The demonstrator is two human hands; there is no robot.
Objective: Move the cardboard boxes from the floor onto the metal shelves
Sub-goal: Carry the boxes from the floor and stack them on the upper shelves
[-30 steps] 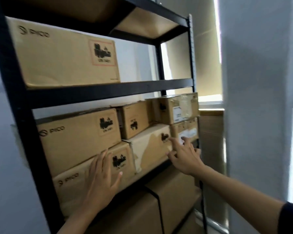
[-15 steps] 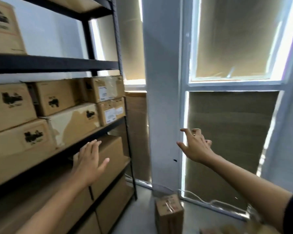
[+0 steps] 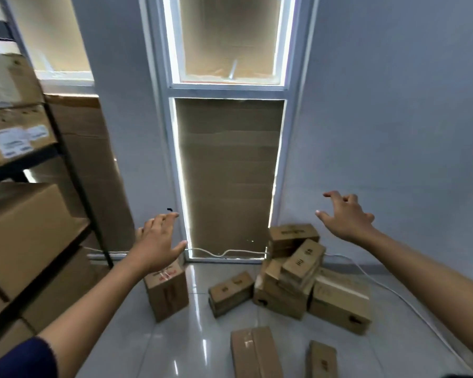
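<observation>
Both hands are out in front and hold nothing — the left hand (image 3: 159, 242) has its fingers spread and nearly straight, the right hand (image 3: 346, 218) has them loosely splayed, a couple slightly bent. The boxes to be moved lie on the grey floor (image 3: 137, 336) by the covered window (image 3: 227, 173): an upright box (image 3: 167, 291) just under the left hand, a small box (image 3: 231, 293) beside it, a tumbled pile (image 3: 298, 274) with a bigger box (image 3: 342, 306) against it, and two more at the lower edge, a flat box (image 3: 256, 353) and a narrow box (image 3: 321, 360). The shelves (image 3: 74, 170) stand at the left, already carrying cartons.

The step in hand looks like the reach down for the next box. The upright one seems the easy choice: it stands apart and is nearest the rack. Best taken with a palm on each side, low down, lifted level. Pulling from the pile first could topple the tilted box on top. A white cable (image 3: 224, 252) runs along the wall behind the pile — worth keeping feet and boxes off it.

As for writing: red marks on the upright box's top and dark stamps on the pile's boxes are too blurred to read. White labels (image 3: 14, 141) on a shelved carton are likewise unreadable
</observation>
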